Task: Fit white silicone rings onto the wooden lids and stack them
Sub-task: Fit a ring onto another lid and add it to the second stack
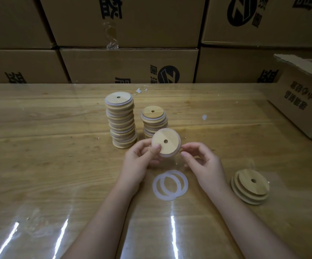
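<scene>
Hands first: the left hand (140, 161) grips a round wooden lid (165, 140), thumb pressed on its top face and the other fingers curled underneath. The lid is held up off the worktop (39, 146), tilted toward the camera, with a small hole in the centre and a pale ring edge showing along its lower rim. The right hand (204, 163) has curled fingers with the tips right at the lid's right edge, but honestly I can't tell if it's actually pinching anything.

Just below the hands, two white silicone rings (155, 186) lie flat and overlapping. Behind the lid stand a tall stack (121, 120) and a short stack (153, 120) of lids with whitish rings between the wood layers. Off to the right sits a small pile of bare lids (250, 186).

The worktop is wood grain under a glossy clear film. Brown cartons (129, 66) line the back, printed in black with upside-down Chinese characters I can't read and a round logo (169, 74) with a Z-like mark. An open carton (301, 101) at the right carries similar upside-down print.
</scene>
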Motion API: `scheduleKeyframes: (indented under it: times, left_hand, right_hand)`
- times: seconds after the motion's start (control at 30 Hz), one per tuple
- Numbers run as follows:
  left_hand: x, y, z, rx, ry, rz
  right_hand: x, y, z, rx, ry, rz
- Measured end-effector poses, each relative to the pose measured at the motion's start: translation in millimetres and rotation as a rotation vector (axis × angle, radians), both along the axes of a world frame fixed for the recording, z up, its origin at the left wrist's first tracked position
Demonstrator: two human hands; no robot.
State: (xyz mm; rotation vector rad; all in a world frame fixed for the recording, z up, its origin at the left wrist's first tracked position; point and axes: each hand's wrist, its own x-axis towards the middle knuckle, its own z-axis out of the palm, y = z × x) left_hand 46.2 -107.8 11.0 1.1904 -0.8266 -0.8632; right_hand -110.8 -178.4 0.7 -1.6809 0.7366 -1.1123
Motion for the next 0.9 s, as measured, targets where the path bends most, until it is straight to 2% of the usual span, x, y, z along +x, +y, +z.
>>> scheduleKeyframes:
  times: [0.1,0.3,0.5,0.63,0.77,0.9]
  left_hand:
    - [-0.3,-1.1,2.3,-0.005,0.055,0.016]
    - [-0.9,0.4,3.2,0.014,-0.006,-0.037]
    - [0.6,3.0,5.5,-0.042,0.072,-0.113]
    - [0.8,4.2,6.4,-0.049,0.118,0.0]
    - [-1.2,8.0,4.8,-0.044,0.159,0.089]
    - [0.0,5.1,14.0,-0.058,0.354,0.217]
  right_hand:
    - [0.6,0.3,0.8,0.012,-0.006,0.005]
    - [-0.3,0.6,2.2,-0.005,-0.016,0.039]
    - [1.1,0.2,0.9,0.023,-0.056,0.026]
    - [-0.1,-1.9,1.0,0.131,-0.103,0.012]
    - [0.6,-4.5,0.7,0.192,-0.058,0.032]
    - [0.2,-4.9,-1.6,0.194,0.045,0.061]
